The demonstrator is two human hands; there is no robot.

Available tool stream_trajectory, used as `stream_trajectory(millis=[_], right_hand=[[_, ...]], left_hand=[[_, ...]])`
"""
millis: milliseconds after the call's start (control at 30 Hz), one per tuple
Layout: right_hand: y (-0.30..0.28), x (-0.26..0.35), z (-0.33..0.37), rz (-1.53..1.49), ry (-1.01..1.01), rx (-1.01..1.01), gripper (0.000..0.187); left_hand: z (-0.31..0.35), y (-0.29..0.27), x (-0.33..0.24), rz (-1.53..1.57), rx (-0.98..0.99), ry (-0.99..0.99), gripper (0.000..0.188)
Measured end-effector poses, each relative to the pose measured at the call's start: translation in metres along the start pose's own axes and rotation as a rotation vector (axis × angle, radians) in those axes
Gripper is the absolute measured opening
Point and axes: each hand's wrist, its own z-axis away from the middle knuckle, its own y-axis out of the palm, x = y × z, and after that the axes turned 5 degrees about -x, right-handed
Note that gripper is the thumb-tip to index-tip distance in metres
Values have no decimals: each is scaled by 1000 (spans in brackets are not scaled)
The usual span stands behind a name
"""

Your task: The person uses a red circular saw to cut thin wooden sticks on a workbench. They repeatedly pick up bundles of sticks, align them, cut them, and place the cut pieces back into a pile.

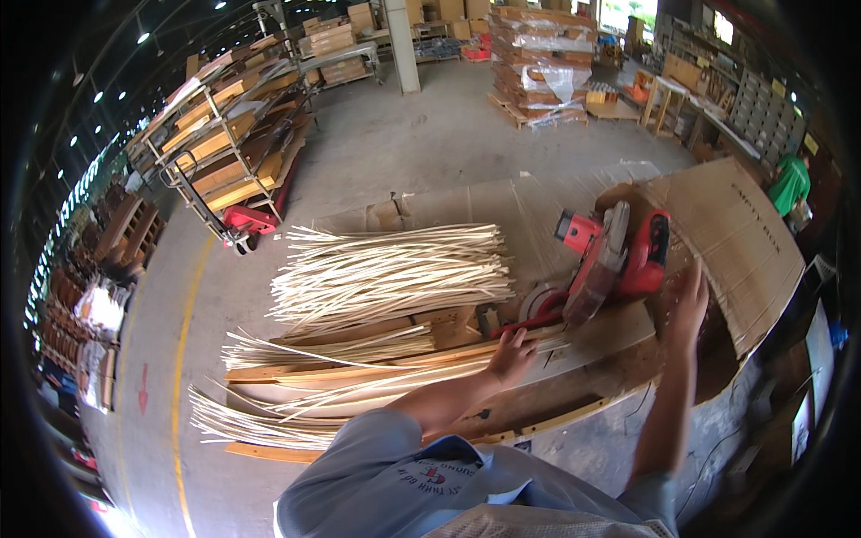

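Observation:
A red chop saw (596,264) stands to the right of centre on the work surface. My left hand (513,359) is closed over a bunch of thin pale strips (395,381) just in front of the saw's base, and the strips' right ends pass beyond it. My right hand (687,305) is raised to the right of the saw, beside its red handle. Its fingers stretch out, and I see nothing in them. A large pile of similar pale strips (395,273) lies beyond, to the left of the saw. A smaller bunch (332,348) rests nearer me.
An open cardboard box (735,242) stands behind my right hand. A long wooden rail (359,365) runs along the work surface. Farther off are a loaded rack (220,148), a red pallet jack (247,220), a wrapped stack (543,67) and a person in green (789,186).

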Motion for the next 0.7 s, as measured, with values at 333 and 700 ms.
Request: stream_trajectory(millis=[333,700], right_hand=[[115,37,-82,913,-158,441,38],[81,27,-89,1171,-729,419,40]], left_hand=[[6,22,12,-10,-103,-115,25],[-13,22,-4,15,0,77,15]])
